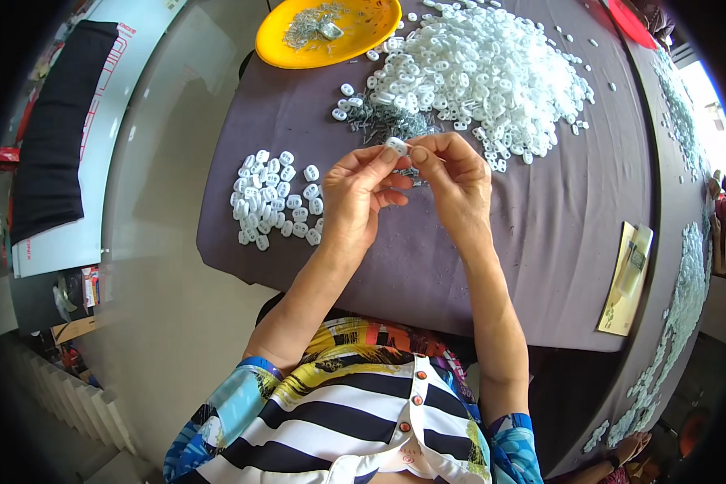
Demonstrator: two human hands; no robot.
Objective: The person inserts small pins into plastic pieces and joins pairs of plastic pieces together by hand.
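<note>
My left hand [353, 187] pinches a small white oval plastic piece with two dark holes [396, 146] between thumb and forefinger, over the table. Close against it, the thumb and forefinger of my right hand [453, 176] are pressed together; whatever they hold is too small to name. Just beyond my hands lies a heap of thin metal pins [395, 121], partly hidden by my fingers. Behind it spreads a large pile of similar white pieces [484, 73]. Left of my left hand sits a smaller group of white pieces [266, 194].
A yellow plate [278, 53] with more metal pins stands at the far left of the grey-covered table [371, 282]. Near the right edge lies a yellow card with a clear packet [625, 278]. Another table holds pale pieces [678, 298]; a co-worker's hand [631, 445] shows at lower right.
</note>
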